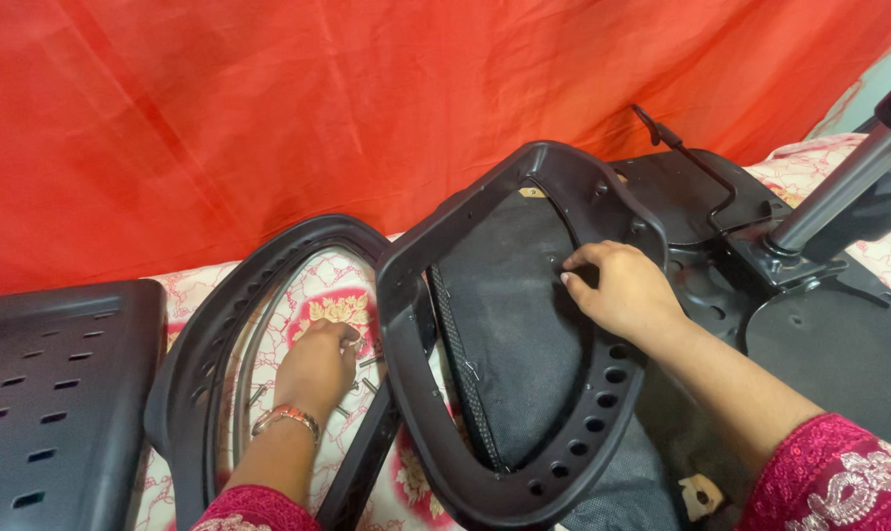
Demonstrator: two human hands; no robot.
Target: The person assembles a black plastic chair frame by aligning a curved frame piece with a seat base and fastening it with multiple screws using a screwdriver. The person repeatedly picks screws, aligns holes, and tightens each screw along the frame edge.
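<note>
An upturned black office chair seat (pixel 524 324) lies on a floral sheet, with a black plastic armrest loop (pixel 563 462) standing on it. My right hand (pixel 622 290) rests inside that loop, fingertips pressed on the seat's black underside. A second armrest loop (pixel 219 324) lies to the left. My left hand (pixel 316 366), with a bracelet on the wrist, reaches through it and its fingers close around small metal screws (pixel 367 379) scattered on the sheet.
A perforated black plastic backrest panel (pixel 52 393) lies at the left. The chair's mechanism plate (pixel 760 265), lever (pixel 691 157) and silver gas cylinder (pixel 838 187) stand at the right. A red curtain (pixel 268 108) hangs behind everything.
</note>
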